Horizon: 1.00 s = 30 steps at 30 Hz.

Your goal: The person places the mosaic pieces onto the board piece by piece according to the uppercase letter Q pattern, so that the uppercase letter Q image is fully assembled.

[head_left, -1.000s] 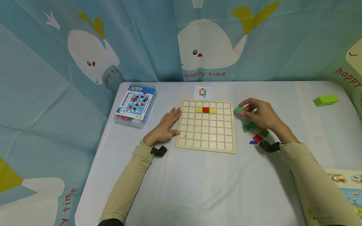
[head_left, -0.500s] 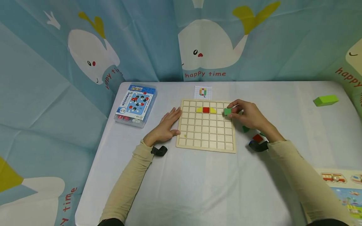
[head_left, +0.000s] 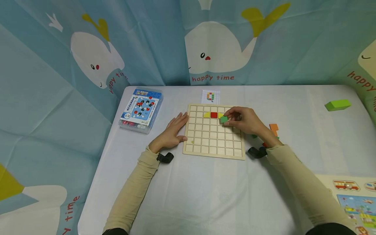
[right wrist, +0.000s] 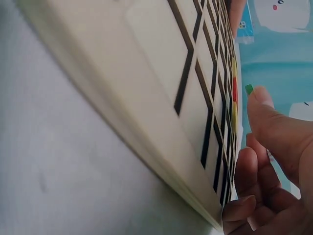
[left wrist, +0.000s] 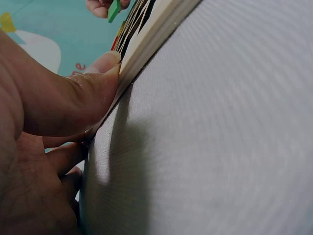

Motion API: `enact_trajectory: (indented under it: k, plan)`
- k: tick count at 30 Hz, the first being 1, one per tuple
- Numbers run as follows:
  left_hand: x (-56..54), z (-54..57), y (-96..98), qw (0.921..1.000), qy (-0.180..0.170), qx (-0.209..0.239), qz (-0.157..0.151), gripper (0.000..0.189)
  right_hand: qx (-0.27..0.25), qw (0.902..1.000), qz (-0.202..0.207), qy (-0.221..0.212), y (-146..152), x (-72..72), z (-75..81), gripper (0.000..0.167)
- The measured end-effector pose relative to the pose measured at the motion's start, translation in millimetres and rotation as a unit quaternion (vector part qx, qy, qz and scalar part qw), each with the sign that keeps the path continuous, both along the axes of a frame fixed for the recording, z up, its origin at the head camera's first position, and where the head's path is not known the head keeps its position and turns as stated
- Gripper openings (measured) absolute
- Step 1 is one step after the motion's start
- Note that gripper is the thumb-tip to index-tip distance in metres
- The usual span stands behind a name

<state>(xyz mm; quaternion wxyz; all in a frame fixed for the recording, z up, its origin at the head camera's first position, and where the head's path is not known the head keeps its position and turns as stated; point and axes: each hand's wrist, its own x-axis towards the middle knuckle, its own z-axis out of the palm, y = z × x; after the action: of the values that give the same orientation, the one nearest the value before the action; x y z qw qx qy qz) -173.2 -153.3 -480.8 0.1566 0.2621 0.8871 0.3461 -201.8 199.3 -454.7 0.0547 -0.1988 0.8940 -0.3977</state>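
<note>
A square wooden grid board (head_left: 213,156) lies on the white table. In its second row from the back a red square tile (head_left: 213,115) sits between two yellow quarter-round tiles (head_left: 207,115). My right hand (head_left: 243,120) pinches a green square tile (head_left: 224,119) between thumb and fingers, over the board just in front of the right yellow tile. The right wrist view shows only a sliver of that green tile (right wrist: 249,89) past the thumb. My left hand (head_left: 170,132) rests along the board's left edge, fingers straight, thumb (left wrist: 100,73) against the rim.
Loose orange tiles (head_left: 274,128) and other pieces lie right of the board, partly under my right wrist. A small pattern card (head_left: 210,97) is behind the board. A boxed kit (head_left: 141,109) stands left, a green block (head_left: 337,105) far right, a picture puzzle board (head_left: 352,195) front right.
My right hand has carried the green tile leftward from beside the board to above its second and third rows. Orange tiles have come into sight behind it. My left hand has stayed still.
</note>
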Motion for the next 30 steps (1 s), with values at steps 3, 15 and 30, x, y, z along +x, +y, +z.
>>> enact_trajectory:
  k: [3,15,30]
  plan:
    - [0.4,0.5,0.4,1.0000,0.000,-0.002,-0.002,0.091,0.001,0.9999,-0.007,-0.009,-3.2,0.2,-1.0,0.027]
    - [1.2,1.5,0.1,1.0000,0.005,-0.003,-0.002,0.091,0.019,0.9988,-0.019,-0.042,-8.6,1.4,0.2,0.029]
    - [1.1,0.1,0.2,1.0000,0.001,-0.005,0.001,0.092,0.026,0.9991,-0.020,-0.028,-10.4,1.7,-4.0,0.030]
